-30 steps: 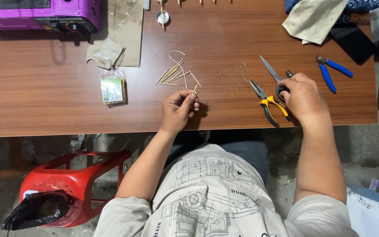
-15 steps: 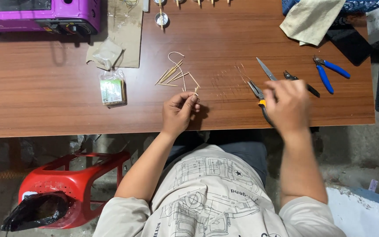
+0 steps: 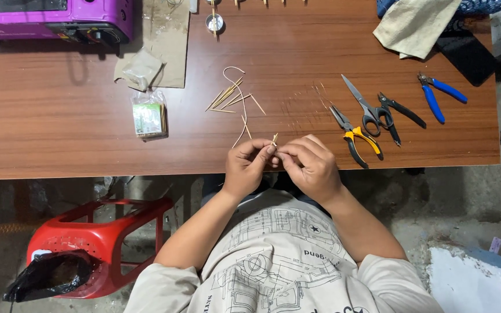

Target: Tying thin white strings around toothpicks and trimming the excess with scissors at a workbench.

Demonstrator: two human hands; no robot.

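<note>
From the head view we see our left hand (image 3: 249, 165) and right hand (image 3: 310, 164) meeting at the near edge of the table (image 3: 59, 133), fingertips pinched together on a thin stick (image 3: 274, 139) that pokes up between them. A loose pile of sticks (image 3: 230, 99) lies just beyond. Yellow-handled pliers (image 3: 352, 136), scissors (image 3: 366, 107) and blue cutters (image 3: 439, 95) rest to the right.

table: long reddish-brown wood-grain table top (image 3: 88, 122) is showing dark streaks
machine: boxy purple plastic machine (image 3: 53, 20), upper left, is showing black trim
pliers: yellow-and-black-handled steel pliers (image 3: 355, 138)
cutters: blue-handled cutters (image 3: 439, 95), upper right
stool: red plastic stool (image 3: 97, 243), lower left
sticks: pale tan wooden sticks (image 3: 230, 98)
</note>
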